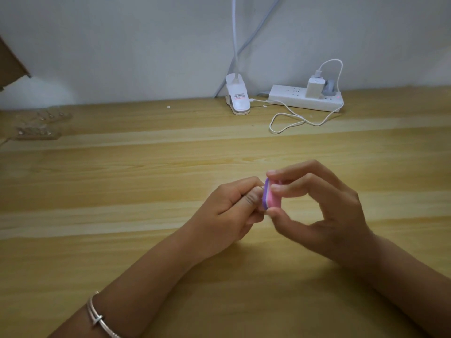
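The table point(146, 167) is long pale wood, and its far edge runs along the wall. Along that far edge, right of the middle, stand a white clip lamp point(237, 100) and a white power strip point(296, 98) with a charger point(314, 87) plugged in, and a white cable point(290, 120) loops loosely in front of them. Some clear plastic packs point(36, 125) lie near the left edge. From there to the near edge the wood is bare, so both forearms have plenty of room.

The hands meet over the middle of the table, slightly right of centre, raised a little off the wood. The right hand point(324, 211) pinches a small pink and purple block point(271, 200) between the thumb below and the curved fingers above, and holds it on edge. The left hand point(231, 206) is curled into a loose fist, fingers tucked in, with its fingertips against the block's purple face. It does not seem to grip the block. Both wrists angle inward, and the left forearm wears a thin silver bracelet point(97, 315).
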The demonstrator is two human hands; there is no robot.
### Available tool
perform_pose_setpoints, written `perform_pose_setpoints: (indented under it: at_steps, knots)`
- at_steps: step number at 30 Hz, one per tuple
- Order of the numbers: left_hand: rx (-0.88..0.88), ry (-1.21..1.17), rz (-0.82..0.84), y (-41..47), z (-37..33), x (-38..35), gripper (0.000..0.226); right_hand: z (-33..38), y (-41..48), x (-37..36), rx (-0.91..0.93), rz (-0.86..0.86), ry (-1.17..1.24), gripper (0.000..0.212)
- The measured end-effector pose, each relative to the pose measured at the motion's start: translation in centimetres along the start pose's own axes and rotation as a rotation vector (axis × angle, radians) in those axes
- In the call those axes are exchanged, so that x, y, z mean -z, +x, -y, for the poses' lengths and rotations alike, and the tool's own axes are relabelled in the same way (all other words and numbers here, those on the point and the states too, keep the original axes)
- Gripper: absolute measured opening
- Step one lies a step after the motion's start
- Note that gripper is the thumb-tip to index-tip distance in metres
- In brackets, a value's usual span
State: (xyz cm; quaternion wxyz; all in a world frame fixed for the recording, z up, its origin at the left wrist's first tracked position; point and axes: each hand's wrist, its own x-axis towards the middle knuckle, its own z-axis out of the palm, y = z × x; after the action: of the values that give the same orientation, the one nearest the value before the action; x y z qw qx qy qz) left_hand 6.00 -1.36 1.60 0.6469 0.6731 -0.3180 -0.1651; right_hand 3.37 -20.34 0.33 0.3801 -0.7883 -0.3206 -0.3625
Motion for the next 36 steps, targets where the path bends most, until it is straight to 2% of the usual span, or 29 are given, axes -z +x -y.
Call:
perform_pose_setpoints:
  at_steps: [2, 6, 10, 21, 26, 30, 33, 35, 36]
  knots:
    - [0.035, -0.021, 0.012, -0.1, -0.1, 0.0, 0.03, 0.3, -0.1, -0.3, 0.046, 0.018, 0.0, 0.02]
    - [0.08, -0.056, 0.032, -0.1, 0.0, 0.2, 0.03, -0.2, -0.1, 0.2, -0.004, 0.011, -0.04, 0.021]
    - [0.094, -0.13, 0.088, -0.1, -0.1, 0.3, 0.032, 0.3, -0.2, 0.0, 0.057, 0.015, -0.031, 0.02]
    - [0.105, -0.265, 0.144, 0.0, 0.0, 0.9, 0.031, 0.0, 0.0, 0.8, -0.086, -0.04, -0.02, 0.024]
    - [0.141, -0.33, 0.21, -0.3, -0.1, 1.1, 0.031, 0.4, -0.2, 0.4, 0.023, 0.007, -0.03, 0.021]
    - [0.168, -0.422, 0.263, -0.1, -0.4, 1.4, 0.029, -0.3, -0.1, 1.1, -0.083, -0.027, -0.043, 0.021]
    - [0.198, -0.443, 0.277, -0.1, -0.2, 1.5, 0.031, 0.8, -0.1, 0.5, 0.037, -0.053, 0.044, 0.019]
    - [0.215, -0.442, 0.293, -0.2, -0.1, 1.5, 0.032, 1.0, -0.3, 0.2, 0.13, 0.007, -0.006, 0.018]
    - [0.219, -0.437, 0.302, -0.2, -0.1, 1.6, 0.031, 0.6, -0.3, 0.4, 0.12, 0.022, -0.049, 0.018]
